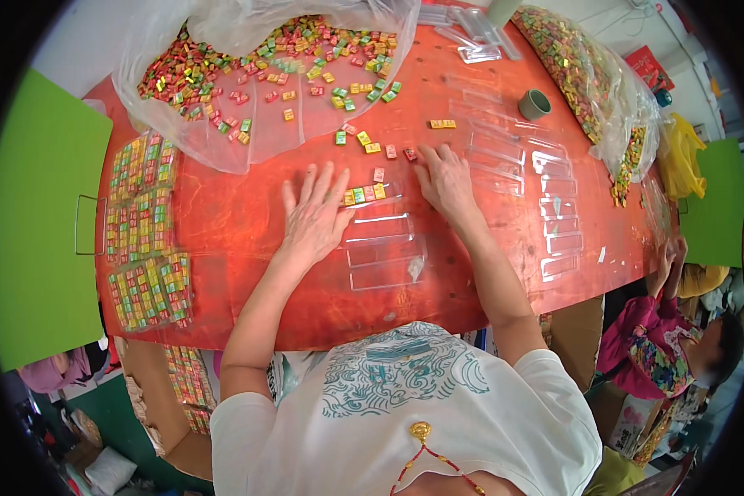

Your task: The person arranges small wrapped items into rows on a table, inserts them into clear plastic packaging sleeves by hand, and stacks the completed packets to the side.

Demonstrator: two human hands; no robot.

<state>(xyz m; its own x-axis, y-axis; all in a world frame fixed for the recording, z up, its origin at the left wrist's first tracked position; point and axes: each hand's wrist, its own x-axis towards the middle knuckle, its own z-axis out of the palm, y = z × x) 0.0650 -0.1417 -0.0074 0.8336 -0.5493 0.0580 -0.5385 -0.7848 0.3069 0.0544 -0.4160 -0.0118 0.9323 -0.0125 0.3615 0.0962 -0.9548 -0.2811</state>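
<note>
"How are your hands set?"

"My left hand [315, 212] is spread flat, palm down, its index finger and thumb either side of the left end of the row [364, 195]. My right hand [445, 180] has its fingers loosely bent, thumb and index apart, the index tip at the red piece [410, 154]. Whether it touches, I cannot tell."

"And where is the row?"

"Between my hands, at the top clear tray [394, 195]. I can't tell if every piece is seated inside."

"What could spoil it?"

"My left thumb, mostly. It is so near that a small slip could nudge the row crooked or shift the tray, which looks thin and light."

"The lower trays [380, 227] too?"

"Probably. They lie close beneath it, so one push could jostle several."

"And on the right?"

"If I drag the red piece in carelessly, it could knock the pink piece [379, 174] just above the row. The loose pieces [364, 139] are near as well, so my fingers could catch the wrong one. And if the bag [223, 155] gets tugged, more could spill down."
</note>
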